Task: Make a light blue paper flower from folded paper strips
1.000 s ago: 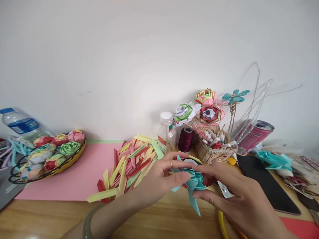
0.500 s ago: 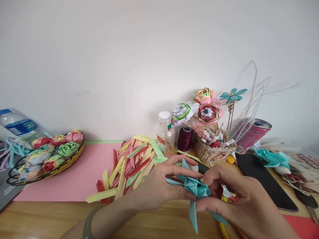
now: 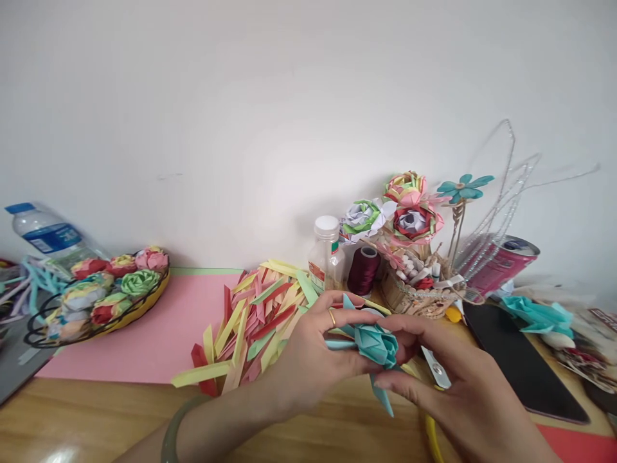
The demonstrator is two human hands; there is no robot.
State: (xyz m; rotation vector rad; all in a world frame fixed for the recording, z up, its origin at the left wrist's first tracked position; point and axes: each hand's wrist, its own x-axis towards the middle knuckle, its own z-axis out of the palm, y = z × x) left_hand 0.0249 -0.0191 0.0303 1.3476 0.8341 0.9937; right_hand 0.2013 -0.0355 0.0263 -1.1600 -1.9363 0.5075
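A teal flower (image 3: pixel 376 347) of folded paper sits between a person's two hands, held above a wooden table (image 3: pixel 110 421). The left hand (image 3: pixel 315 354) wears a gold ring (image 3: pixel 332 316), with a grey-green bangle (image 3: pixel 172 432) at the wrist. It grips the flower from the left, thumb on the near side and fingers behind, parted only as far as the paper between them. The right hand (image 3: pixel 463 376) holds the opposite side, forefinger at the top edge and thumb low, a little apart around the paper; I cannot make out all its other fingers. One pointed petal hangs beneath.

Just past the right hand, a black phone (image 3: pixel 520 363) lies flat. Beyond the left forearm is a heap of strips (image 3: pixel 260 321) in red, yellow, pink and green, partly over a pink sheet (image 3: pixel 168 334). At the far left, a shallow basket (image 3: pixel 147 312) holds paper blooms (image 3: pixel 139 283).

Farther back stand a white-capped bottle (image 3: pixel 326 257), a maroon spool (image 3: pixel 364 270) and a small woven tub (image 3: pixel 417 301). A pink can (image 3: pixel 501 267) tilts beside the tub, and behind everything rises a white wall (image 3: pixel 193 96).
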